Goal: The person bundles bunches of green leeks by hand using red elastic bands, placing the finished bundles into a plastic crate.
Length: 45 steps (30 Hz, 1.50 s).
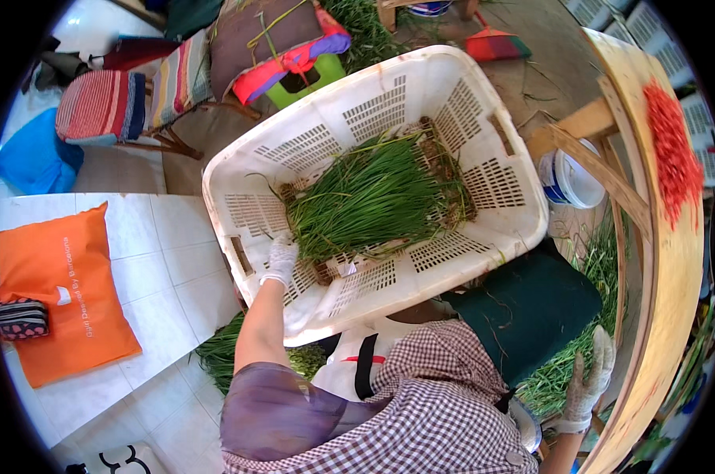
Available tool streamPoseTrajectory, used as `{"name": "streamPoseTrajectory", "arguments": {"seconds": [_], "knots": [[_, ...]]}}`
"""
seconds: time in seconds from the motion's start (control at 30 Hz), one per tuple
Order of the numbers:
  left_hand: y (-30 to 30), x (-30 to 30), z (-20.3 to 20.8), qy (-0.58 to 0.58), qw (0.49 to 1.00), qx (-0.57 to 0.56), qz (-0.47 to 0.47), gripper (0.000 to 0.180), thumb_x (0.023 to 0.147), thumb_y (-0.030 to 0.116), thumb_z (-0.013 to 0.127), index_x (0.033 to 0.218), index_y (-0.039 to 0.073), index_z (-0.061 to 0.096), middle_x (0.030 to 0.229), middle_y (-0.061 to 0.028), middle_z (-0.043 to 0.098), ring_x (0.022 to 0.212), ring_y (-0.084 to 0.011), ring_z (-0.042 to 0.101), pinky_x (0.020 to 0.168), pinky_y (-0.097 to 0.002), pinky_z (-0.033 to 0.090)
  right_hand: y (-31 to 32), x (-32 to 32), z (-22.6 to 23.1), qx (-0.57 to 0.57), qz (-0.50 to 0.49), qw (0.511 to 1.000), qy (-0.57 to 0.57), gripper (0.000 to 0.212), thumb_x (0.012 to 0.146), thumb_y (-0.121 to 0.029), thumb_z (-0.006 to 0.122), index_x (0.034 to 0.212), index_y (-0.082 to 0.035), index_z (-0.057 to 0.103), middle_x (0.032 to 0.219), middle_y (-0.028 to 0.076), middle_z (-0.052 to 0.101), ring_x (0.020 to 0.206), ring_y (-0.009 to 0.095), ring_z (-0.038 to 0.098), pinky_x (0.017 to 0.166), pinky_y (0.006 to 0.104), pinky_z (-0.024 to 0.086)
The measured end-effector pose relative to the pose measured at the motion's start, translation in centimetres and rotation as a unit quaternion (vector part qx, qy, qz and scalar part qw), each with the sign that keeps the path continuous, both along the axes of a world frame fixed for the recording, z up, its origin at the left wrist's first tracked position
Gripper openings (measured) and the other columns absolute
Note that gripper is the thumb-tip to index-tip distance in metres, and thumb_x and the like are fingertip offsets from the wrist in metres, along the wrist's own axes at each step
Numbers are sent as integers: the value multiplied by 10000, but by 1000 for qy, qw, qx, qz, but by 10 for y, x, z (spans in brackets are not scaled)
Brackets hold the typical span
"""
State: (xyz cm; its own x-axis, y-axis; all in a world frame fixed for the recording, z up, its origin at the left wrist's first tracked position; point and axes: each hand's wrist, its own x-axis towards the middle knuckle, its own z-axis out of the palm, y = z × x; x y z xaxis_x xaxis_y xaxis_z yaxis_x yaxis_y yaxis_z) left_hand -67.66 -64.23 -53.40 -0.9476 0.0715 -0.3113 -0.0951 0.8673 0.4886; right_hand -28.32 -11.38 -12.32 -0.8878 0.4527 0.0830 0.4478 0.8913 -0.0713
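A large white plastic basket (344, 58) with slotted walls stands in front of me. Long, thin green chives (365, 193) lie in a loose heap on its bottom, stretched mostly left to right. My left hand (280, 258), in a white glove, reaches over the near left rim and touches the left ends of the chives. Its fingertips merge with the stalks, so their grip does not show. Low on the right, my right hand (588, 383) is raised outside the basket. Its glove is soiled, its fingers are stretched and apart, and nothing is in it.
A wooden plank table (673, 261) on the right bears a heap of thin red bands (672, 150). Below it are a white bucket (583, 178) and loose greens (567, 375). Left, an orange bag (61, 276) lies on a white tiled surface (184, 272). Cushioned chairs (101, 107) stand behind.
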Motion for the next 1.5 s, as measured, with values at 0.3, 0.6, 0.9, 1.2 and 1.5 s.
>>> {"name": "streamPoseTrajectory", "arguments": {"seconds": [0.3,0.6,0.9,1.2,1.5], "knots": [[105,18,-3,-171,950,-235,-112,944,691,305,731,1469,73,250,1485,-129,317,1312,-337,382,1015,-412,408,-7,-4,6,-97,-18,990,-102,443,917,-122,570,1346,-59,479,1353,134,493,1278,289,442,1084,392,335],[83,37,47,-165,968,-90,-166,679,801,228,627,1415,100,366,1360,-192,451,1134,-356,542,938,-437,462,-25,-26,6,-230,-205,950,-53,405,970,-161,521,1345,-18,467,1382,125,472,1292,259,419,1092,383,307],[79,-32,20,13,967,-181,-181,899,714,333,760,1407,-13,305,1290,-235,496,1179,-320,514,970,-379,441,-23,-9,1,-276,-227,934,-23,407,975,-174,517,1342,-6,469,1379,123,473,1280,252,429,1087,364,315],[120,80,-15,-136,885,-247,-370,605,728,295,744,1192,-20,515,988,-150,653,871,-263,673,713,-369,538,-29,8,-6,-306,-267,914,3,405,965,-143,532,1345,-16,471,1371,117,480,1244,227,467,1051,357,367],[83,59,19,92,995,-14,-30,323,801,30,594,1120,77,600,965,-142,645,901,-298,613,822,-382,497,-32,5,4,-287,-273,918,-29,389,990,-166,490,1350,-19,470,1363,106,493,1207,232,499,1036,361,388]]}}
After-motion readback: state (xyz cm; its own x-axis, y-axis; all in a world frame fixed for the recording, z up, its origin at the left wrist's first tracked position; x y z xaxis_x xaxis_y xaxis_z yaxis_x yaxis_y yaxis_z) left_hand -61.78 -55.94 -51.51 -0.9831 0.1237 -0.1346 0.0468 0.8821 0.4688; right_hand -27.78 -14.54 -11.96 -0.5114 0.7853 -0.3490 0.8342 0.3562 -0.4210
